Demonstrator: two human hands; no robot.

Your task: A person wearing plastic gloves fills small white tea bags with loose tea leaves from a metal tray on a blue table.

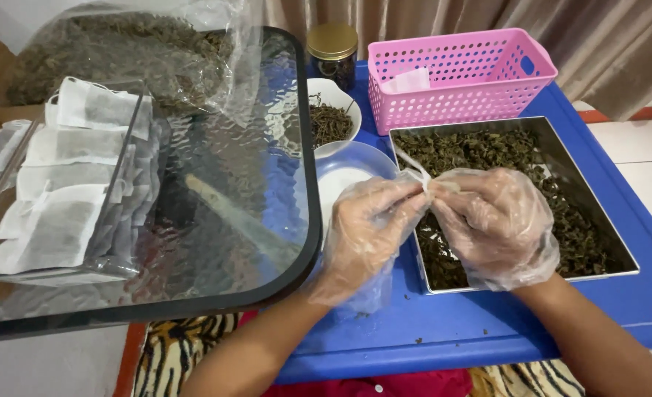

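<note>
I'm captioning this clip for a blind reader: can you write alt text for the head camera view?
Two gloved hands, left hand and right hand, pinch a small white tea bag over a metal tray of dried leaves on a blue table. Behind stand a pink basket, a white bowl and a jar.

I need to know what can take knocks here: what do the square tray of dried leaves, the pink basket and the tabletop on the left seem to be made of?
Square tray: looks like stainless steel, with a shiny grey rim and thin walls.
Pink basket: moulded plastic, judging by its uniform colour and lattice of holes.
Tabletop: textured glass in a dark frame; it is rippled, see-through and reflective.
</note>
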